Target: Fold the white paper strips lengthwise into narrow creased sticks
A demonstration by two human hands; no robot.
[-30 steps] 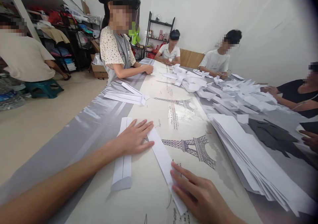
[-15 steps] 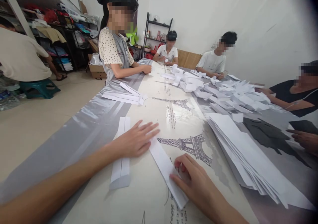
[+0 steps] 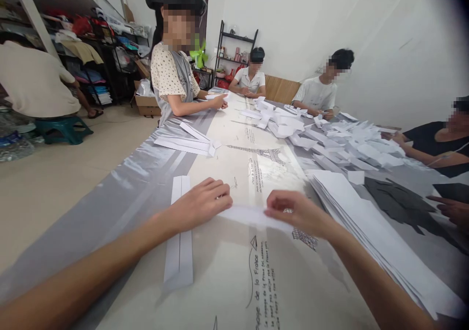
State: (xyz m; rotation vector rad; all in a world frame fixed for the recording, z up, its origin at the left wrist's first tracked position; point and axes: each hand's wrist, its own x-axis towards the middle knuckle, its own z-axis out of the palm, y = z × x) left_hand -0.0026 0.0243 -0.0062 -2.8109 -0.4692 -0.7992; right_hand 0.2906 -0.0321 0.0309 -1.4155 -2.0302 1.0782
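A folded white paper strip [image 3: 245, 214] lies crosswise between my hands, slightly blurred. My left hand [image 3: 203, 200] has its fingers curled together at the strip's left end. Thumb and fingers of my right hand [image 3: 298, 212] pinch the strip nearer its right end. Under my left wrist and forearm, a second folded strip [image 3: 179, 264] with a dark line along its middle rests on the cream table cover [image 3: 146, 291]. The cover is printed with Eiffel Towers and writing, partly hidden by the strip and my right hand.
Stacked white sheets [image 3: 370, 242] lie at the right, beside black pieces [image 3: 394, 203]. A heap of folded white papers [image 3: 351, 137] spreads beyond them. More strips [image 3: 183, 143] lie at the far left edge. Several people sit or stand around the table; one person's hands [image 3: 221, 101] hold white paper.
The strip has turned from slanting toward me to lying crosswise. My right hand moved up and away from me with it. My left hand's spread fingers have curled in.
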